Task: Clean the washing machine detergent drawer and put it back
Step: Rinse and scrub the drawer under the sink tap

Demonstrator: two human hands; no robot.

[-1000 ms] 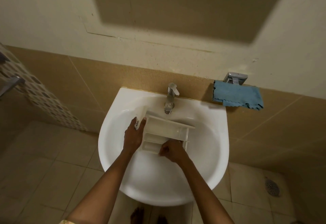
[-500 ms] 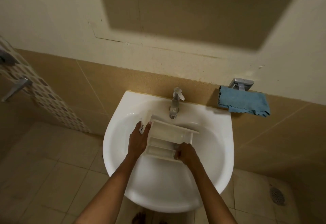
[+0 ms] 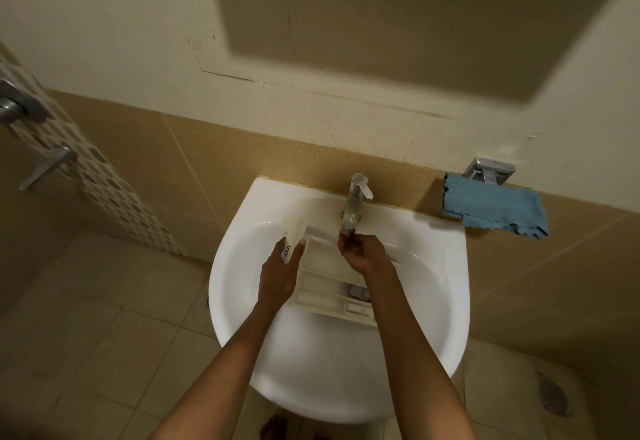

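Observation:
The white detergent drawer (image 3: 325, 283) lies in the white sink (image 3: 433, 301), its front panel at the left. My left hand (image 3: 282, 273) grips that front panel, thumb on the inner side. My right hand (image 3: 362, 251) hovers over the drawer's far edge with fingers curled, directly beneath the spout of the chrome tap (image 3: 355, 204). Whether water runs over it I cannot tell. The drawer's compartments show between my forearms.
A blue cloth (image 3: 495, 209) hangs from a chrome holder (image 3: 488, 171) on the wall to the right of the sink. A shower handle (image 3: 45, 166) sticks out at the left. A floor drain (image 3: 552, 398) is at the lower right.
My right hand left the drawer's near right corner and rose to just under the tap spout. My left hand kept its hold on the front panel. The camera moved closer.

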